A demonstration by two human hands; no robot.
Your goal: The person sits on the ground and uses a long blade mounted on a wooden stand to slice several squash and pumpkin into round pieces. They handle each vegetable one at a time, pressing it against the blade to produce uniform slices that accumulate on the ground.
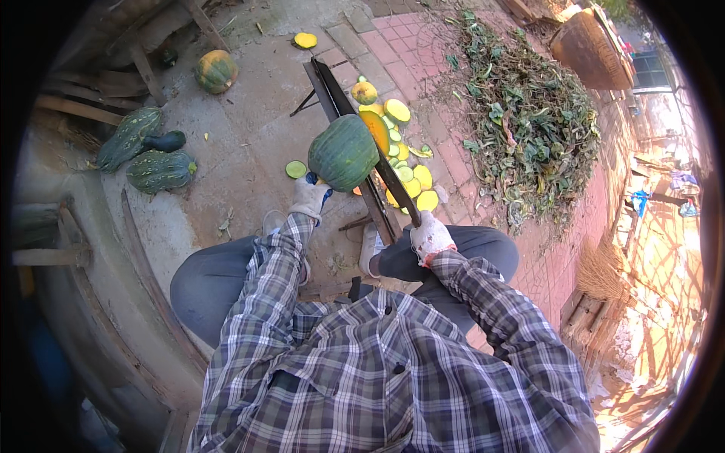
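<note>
A large dark-green pumpkin point(342, 153) lies across the rail of a long metal lever cutter point(323, 93). My left hand point(309, 197), in a white work glove with blue on it, grips its near left end. My right hand point(431, 238), in a stained white glove, is closed around the near end of the cutter's dark blade arm point(399, 189). That arm is raised and passes along the pumpkin's right side. A cut orange-fleshed pumpkin piece point(376, 131) rests just right of the blade. Yellow and pale-green slices point(423, 176) are scattered on the ground beside it.
Whole green squashes point(161, 171) and a mottled pumpkin point(217, 71) lie to the left. One green-rimmed slice point(295, 169) is near my left hand, a yellow slice point(305, 40) beyond the cutter. At right are a leafy heap point(527, 124) and a straw broom point(603, 272).
</note>
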